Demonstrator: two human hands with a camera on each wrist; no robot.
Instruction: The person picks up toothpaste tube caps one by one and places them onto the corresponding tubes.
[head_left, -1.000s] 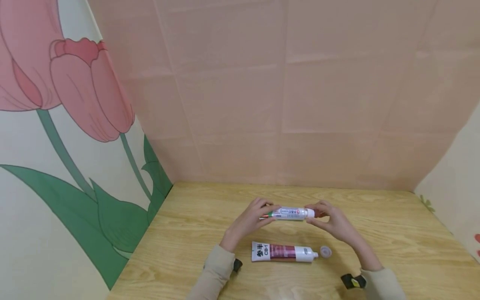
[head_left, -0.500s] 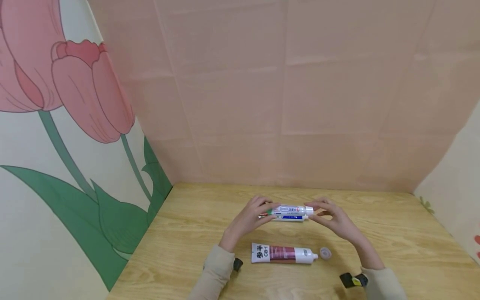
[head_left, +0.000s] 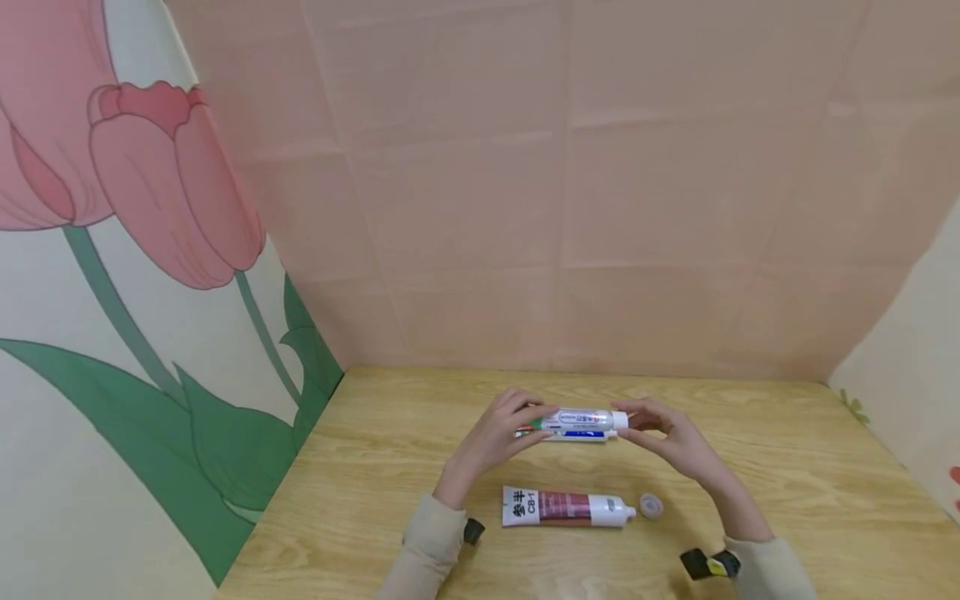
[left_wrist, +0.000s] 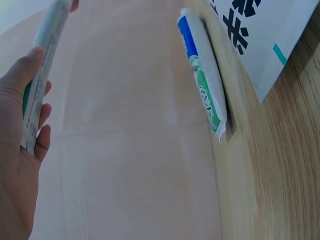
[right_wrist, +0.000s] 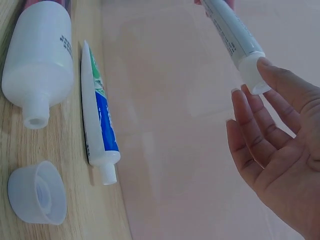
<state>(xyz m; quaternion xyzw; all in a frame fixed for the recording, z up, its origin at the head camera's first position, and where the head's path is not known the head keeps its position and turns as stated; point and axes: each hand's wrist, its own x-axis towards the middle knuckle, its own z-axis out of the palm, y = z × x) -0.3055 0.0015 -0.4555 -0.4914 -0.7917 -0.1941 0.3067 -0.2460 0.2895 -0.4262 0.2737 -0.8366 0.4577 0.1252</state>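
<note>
My left hand grips the rear end of a toothpaste tube, held level above the table. The tube's white cap points right, and my right hand pinches it, with the thumb on its side. Below the raised tube lies a second toothpaste tube, white, blue and green, with a bare nozzle. Nearer to me on the table rests a larger white and maroon toothpaste tube, its nozzle uncapped. Beside that nozzle sits a loose translucent cap.
The wood-grain table meets a pink cloth backdrop at its far edge. A tulip-painted panel stands at the left. At the right is a pale wall. Dark straps are on both wrists.
Both hands have raised the held toothpaste tube slightly, so the blue and green tube beneath shows in the head view. Over the last half second little has moved.
</note>
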